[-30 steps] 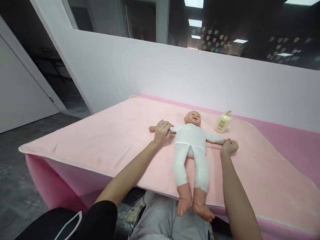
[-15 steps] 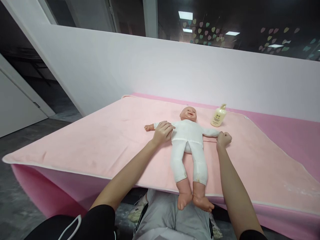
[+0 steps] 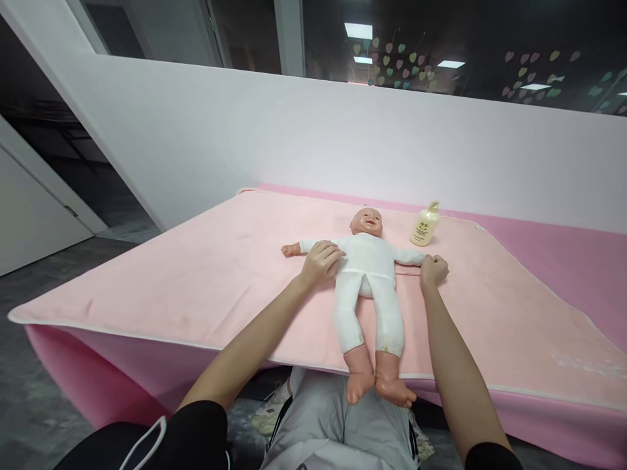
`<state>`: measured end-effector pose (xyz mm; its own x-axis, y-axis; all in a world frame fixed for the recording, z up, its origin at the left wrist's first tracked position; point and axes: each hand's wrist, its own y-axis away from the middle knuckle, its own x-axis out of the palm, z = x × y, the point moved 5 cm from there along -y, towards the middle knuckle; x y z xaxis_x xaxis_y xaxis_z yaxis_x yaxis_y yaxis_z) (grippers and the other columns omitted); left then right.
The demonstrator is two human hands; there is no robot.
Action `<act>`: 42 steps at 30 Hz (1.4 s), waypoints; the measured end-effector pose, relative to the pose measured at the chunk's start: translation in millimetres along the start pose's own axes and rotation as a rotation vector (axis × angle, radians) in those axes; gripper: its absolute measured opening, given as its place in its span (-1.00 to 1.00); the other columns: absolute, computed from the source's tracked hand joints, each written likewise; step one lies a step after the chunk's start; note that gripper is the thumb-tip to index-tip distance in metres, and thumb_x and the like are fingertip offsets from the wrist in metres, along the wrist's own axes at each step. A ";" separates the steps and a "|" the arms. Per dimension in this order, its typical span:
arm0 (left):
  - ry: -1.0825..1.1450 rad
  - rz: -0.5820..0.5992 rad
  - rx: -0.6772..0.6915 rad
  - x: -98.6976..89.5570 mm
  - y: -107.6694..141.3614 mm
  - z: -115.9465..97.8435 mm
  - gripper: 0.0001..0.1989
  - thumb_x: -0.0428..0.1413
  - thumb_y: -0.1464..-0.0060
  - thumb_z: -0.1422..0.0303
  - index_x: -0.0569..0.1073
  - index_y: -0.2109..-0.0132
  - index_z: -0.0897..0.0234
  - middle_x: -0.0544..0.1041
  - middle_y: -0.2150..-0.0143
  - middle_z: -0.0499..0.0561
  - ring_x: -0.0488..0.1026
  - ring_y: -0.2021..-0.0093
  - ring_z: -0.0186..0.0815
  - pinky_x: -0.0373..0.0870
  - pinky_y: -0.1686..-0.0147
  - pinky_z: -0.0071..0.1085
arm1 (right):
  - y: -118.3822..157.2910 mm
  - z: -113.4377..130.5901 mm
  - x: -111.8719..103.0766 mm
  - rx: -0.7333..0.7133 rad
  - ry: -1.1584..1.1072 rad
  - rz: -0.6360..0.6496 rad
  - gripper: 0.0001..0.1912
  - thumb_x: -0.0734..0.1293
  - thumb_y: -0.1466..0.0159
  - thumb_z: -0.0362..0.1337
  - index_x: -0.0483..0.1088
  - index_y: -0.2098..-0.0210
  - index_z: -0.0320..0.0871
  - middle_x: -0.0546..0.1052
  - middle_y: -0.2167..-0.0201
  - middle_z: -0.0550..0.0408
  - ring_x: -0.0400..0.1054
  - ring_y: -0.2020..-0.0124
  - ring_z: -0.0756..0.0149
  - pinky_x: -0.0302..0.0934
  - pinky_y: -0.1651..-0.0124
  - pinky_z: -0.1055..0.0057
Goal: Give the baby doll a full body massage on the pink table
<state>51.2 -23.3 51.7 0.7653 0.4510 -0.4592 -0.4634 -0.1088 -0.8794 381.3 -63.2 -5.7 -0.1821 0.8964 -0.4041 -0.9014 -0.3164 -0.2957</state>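
Observation:
A baby doll (image 3: 368, 254) with a white cloth body and bare plastic head and feet lies on its back on a pink blanket (image 3: 206, 274). Both its arms are stretched out sideways. My left hand (image 3: 322, 261) rests against the doll's side below its outstretched arm. Its fingers are a little bent, and their tips touch the edge of the chest. My right hand (image 3: 434, 270) is closed around the end of the doll's other arm, hiding the doll's hand there. The doll's feet hang past the near edge of the blanket.
A pale yellow pump bottle (image 3: 424, 226) stands beyond my right hand, close to the doll's arm. Behind the table rises a white wall (image 3: 313, 137) with dark glass above. The blanket lies over a pink table cover (image 3: 573, 261).
Both hands keep their places on the doll. The whole view has shifted slightly, and no clear movement of the doll shows.

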 end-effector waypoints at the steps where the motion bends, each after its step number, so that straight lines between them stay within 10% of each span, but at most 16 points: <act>1: 0.001 0.001 -0.002 -0.1 0.1 -0.1 -0.80 -0.04 -0.04 0.54 0.46 0.29 0.27 0.52 0.37 0.04 0.40 0.25 -0.26 0.36 0.20 -0.24 | -0.3 -0.1 0.3 -0.012 -0.007 -0.001 -0.78 0.13 0.03 -0.33 -0.05 0.71 -0.10 0.07 0.73 0.21 -0.08 0.62 0.38 -0.21 0.51 0.39; 21: 0.135 0.053 0.172 -8.0 -10.2 -23.0 -0.84 -0.01 -0.04 0.48 0.44 0.27 0.23 0.53 0.41 0.01 0.44 0.31 -0.30 0.37 0.27 -0.30 | 17.5 25.7 9.7 -0.188 0.130 0.241 -0.77 0.16 -0.10 -0.32 0.07 0.67 -0.14 0.16 0.66 0.19 -0.07 0.58 0.40 -0.16 0.46 0.44; 27: 0.356 -0.151 0.304 -51.3 -13.6 -94.9 -0.83 -0.06 -0.03 0.47 0.41 0.29 0.24 0.38 0.62 -0.07 0.30 0.61 -0.38 0.23 0.55 -0.41 | 24.0 30.7 16.4 -0.218 0.217 0.266 -0.70 0.12 -0.20 -0.21 0.32 0.57 -0.18 0.30 0.60 0.05 0.11 0.53 0.34 -0.01 0.41 0.41; 33: 0.284 0.103 -0.223 -82.0 16.8 -179.9 -0.78 0.00 0.00 0.53 0.45 0.21 0.25 0.50 0.45 0.03 0.38 0.50 -0.33 0.32 0.51 -0.38 | 33.1 37.7 22.8 -0.258 0.245 0.313 -0.64 0.09 -0.23 -0.14 0.31 0.57 -0.17 0.36 0.57 -0.02 0.24 0.47 0.24 0.06 0.39 0.37; 37: 0.101 0.180 -0.546 -87.1 48.5 -193.6 -0.73 0.08 0.01 0.42 0.47 0.11 0.14 0.49 0.08 0.10 0.44 0.09 -0.14 0.44 0.19 -0.25 | 27.4 27.9 23.2 -0.060 0.079 0.253 -0.79 0.17 -0.17 -0.17 0.20 0.55 -0.12 0.35 0.58 0.08 0.28 0.49 0.27 0.09 0.43 0.39; 42: -0.073 0.122 -0.601 -81.3 71.3 -201.1 -0.53 0.10 0.00 0.34 0.34 -0.10 0.17 0.42 -0.04 0.18 0.38 -0.04 -0.06 0.44 0.11 -0.20 | 17.0 8.1 32.0 0.383 -0.440 0.263 -0.77 0.29 -0.10 -0.22 0.08 0.39 -0.08 0.32 0.63 0.26 0.28 0.63 0.39 0.10 0.62 0.49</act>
<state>45.8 -245.9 1.0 0.6803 0.4613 -0.5696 -0.1963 -0.6340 -0.7480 356.9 -37.3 -16.6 -0.4873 0.8732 -0.0036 -0.8663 -0.4829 0.1282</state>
